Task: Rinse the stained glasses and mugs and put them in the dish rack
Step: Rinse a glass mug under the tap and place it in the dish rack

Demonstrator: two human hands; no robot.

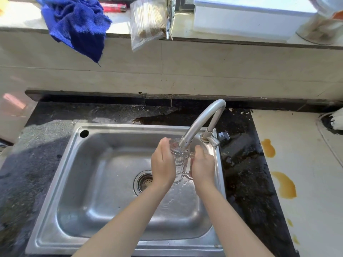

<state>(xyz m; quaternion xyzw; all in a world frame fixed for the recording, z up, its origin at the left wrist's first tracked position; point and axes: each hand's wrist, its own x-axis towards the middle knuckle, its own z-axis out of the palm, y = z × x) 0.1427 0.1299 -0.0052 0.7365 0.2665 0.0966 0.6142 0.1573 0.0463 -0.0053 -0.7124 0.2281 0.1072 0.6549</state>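
A clear glass mug [181, 162] with a handle stands upright under the spout of the steel tap [202, 121], over the right side of the sink [92, 182]. My left hand [163, 164] wraps around the mug's left side. My right hand [203, 166] grips the handle on its right side. Water spreads over the basin floor below the mug. No dish rack is in view.
The drain strainer [143, 180] lies left of my hands. A blue towel [78, 25] hangs off the upper ledge, beside a red lighter [114, 7] and a plastic packet [146, 21]. Orange-brown stains [284, 184] mark the pale counter at right. Dark wet countertop surrounds the sink.
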